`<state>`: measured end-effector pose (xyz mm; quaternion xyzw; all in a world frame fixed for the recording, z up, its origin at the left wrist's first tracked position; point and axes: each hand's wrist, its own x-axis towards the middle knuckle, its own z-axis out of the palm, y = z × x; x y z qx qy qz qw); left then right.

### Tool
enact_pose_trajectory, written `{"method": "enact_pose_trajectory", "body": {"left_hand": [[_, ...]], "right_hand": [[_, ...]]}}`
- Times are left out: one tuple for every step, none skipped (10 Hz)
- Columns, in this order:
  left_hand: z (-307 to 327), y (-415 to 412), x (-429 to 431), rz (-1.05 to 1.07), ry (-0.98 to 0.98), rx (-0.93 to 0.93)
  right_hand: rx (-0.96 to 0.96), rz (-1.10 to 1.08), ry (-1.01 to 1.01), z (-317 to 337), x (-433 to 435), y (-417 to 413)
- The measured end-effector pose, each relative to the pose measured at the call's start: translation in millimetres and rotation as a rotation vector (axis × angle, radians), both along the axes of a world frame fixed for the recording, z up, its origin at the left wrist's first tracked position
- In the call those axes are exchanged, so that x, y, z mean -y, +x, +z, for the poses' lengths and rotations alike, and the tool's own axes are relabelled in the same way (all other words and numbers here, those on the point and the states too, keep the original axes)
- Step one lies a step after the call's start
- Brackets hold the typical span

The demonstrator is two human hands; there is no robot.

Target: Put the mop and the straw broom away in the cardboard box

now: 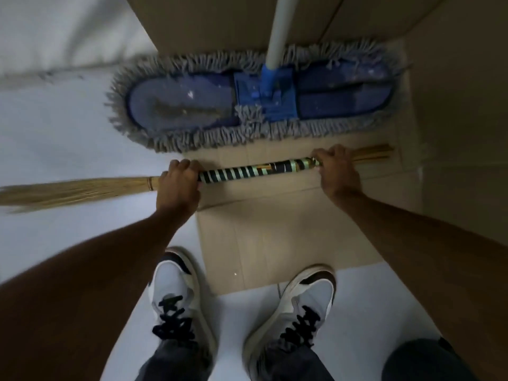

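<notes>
no readable text, labels, numbers or signs
</notes>
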<state>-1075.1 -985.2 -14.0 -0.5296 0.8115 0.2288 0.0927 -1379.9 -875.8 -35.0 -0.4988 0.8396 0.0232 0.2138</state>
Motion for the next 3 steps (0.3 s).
{"method": "enact_pose_trajectory", "body": {"left_hand": [[-22.2,-4.3,-18.2,0.029,-0.066,-0.001],[-17.0,-3.7,-20.0,0.041,-0.093,-0.080],[2.7,1.2,-1.8,-0.016,-0.053,-0.056]], "right_hand": [[-0.049,-0.025,-0.143,-21.5,-10.5,3.3],[-0.146,0.012,-0.115,-18.1,-14.8,2.8],[-0.129,0.099,-0.001,8.1,-6.9,5.1]]}}
